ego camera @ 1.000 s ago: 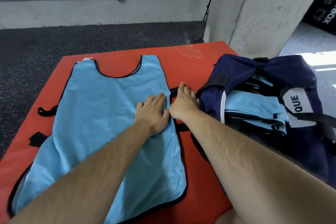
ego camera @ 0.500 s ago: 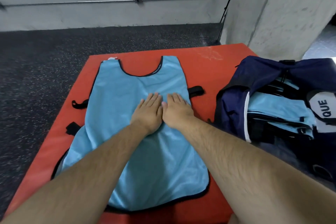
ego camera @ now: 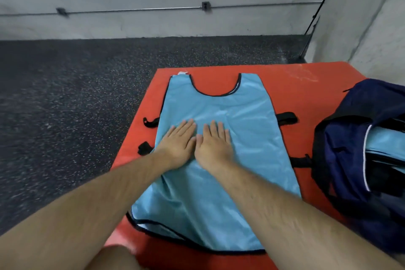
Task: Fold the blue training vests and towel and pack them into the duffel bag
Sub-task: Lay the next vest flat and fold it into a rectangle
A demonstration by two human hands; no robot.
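The right hand [ego camera: 213,148] has left the black strap [ego camera: 287,117] at the 3 o'clock edge of the blue vest [ego camera: 245,112] and now lies flat mid-vest, just at 3 o'clock of the left hand [ego camera: 178,144], which slid toward 9 o'clock.

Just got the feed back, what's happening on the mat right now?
A person has one blue vest spread flat on the red mat. The left hand and right hand press on its middle, side by side, fingers straight. The vest is not yet folded. To the right the navy bag lies open on the mat, with folded blue vests already inside.
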